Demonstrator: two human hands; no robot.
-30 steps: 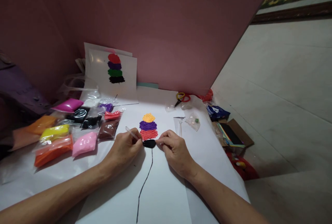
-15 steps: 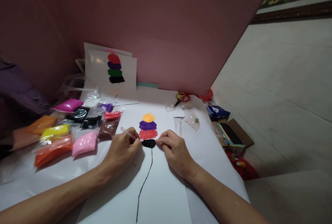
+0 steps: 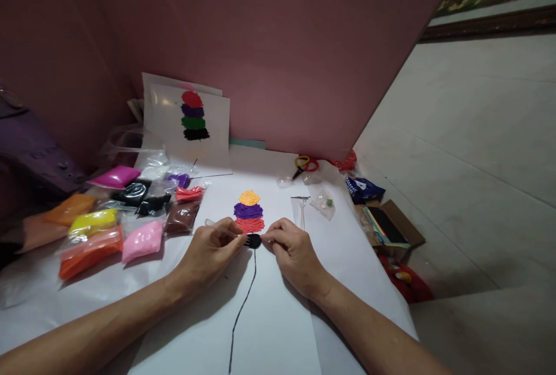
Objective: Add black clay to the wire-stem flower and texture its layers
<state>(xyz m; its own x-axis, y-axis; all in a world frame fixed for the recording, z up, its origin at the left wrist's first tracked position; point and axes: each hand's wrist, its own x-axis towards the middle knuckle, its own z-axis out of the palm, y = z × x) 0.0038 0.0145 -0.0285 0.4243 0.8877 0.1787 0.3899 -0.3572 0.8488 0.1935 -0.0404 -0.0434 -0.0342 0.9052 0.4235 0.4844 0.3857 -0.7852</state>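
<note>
On a white sheet (image 3: pixel 273 317) lies a black clay piece (image 3: pixel 253 240), just under orange (image 3: pixel 249 197), purple (image 3: pixel 248 211) and coral (image 3: pixel 249 225) textured clay bands. My left hand (image 3: pixel 212 247) is closed around a clear plastic fork (image 3: pixel 222 229), whose tines rest on the black clay's left part. At the clay's right edge, the thumb and index finger of my right hand (image 3: pixel 293 250) are pinched together against it. A drawn black line (image 3: pixel 244 305) runs down the sheet from the black piece.
Several bagged clays, including pink (image 3: pixel 142 240) and yellow (image 3: pixel 93 222), lie on the left. A sheet with clay bands (image 3: pixel 217 126) leans against the wall behind. Scissors (image 3: pixel 303 166), another clear fork (image 3: pixel 303 213) and a small bag (image 3: pixel 324 204) are toward the right; a cardboard box (image 3: pixel 393 224) sits beyond the edge.
My left hand has shifted slightly right with the fork, bringing its tines over the black clay and covering the clay's left end. The right hand stays almost in place.
</note>
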